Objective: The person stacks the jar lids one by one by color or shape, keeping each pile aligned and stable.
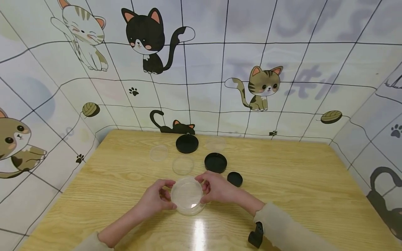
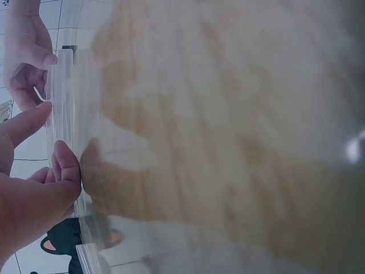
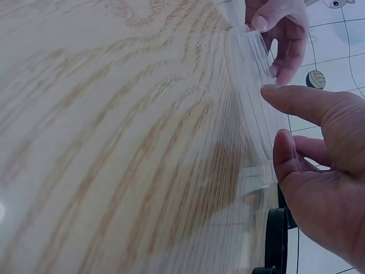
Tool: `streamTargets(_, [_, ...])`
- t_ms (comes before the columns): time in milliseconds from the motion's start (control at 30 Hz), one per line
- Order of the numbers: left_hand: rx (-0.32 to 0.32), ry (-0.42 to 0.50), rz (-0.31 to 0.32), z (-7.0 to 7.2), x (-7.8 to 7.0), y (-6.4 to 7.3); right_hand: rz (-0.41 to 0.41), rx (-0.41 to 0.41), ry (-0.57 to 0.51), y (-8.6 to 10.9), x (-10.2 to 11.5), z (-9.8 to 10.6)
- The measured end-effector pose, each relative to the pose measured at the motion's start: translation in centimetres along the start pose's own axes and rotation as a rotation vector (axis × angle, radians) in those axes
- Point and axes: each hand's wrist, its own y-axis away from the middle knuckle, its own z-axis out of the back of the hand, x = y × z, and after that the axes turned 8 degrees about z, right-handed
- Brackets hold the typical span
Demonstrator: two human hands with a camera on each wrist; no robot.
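Observation:
A clear, shallow round dish (image 1: 185,191) is held between both hands near the front middle of the wooden table. Part of a second clear round rim (image 1: 195,210) shows under its near edge. The left hand (image 1: 157,197) grips the left side, thumb at the near edge and fingertips at the far edge. On the opposite side the right hand (image 1: 218,188) pinches the rim the same way. Side-on in the right wrist view, the stacked clear rims (image 3: 255,94) stand close over the wood, between the thumb and fingers of the right hand (image 3: 328,154).
Beyond the hands lie two larger black round lids (image 1: 187,143) and a smaller black lid (image 1: 235,179). Several thin clear discs (image 1: 183,165) lie among them. A cat-patterned cloth wall (image 1: 204,94) rises behind the wooden table (image 1: 282,174).

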Motion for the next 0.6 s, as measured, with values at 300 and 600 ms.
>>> streamTargets(300, [0.009,-0.039,-0.002,0.05,0.20,-0.15,-0.002,0.004,0.042,-0.14,0.21,-0.21])
streamTargets(600, [0.035,-0.030,-0.007,0.19,0.13,-0.37,0.008,0.004,-0.003,0.08,0.11,0.04])
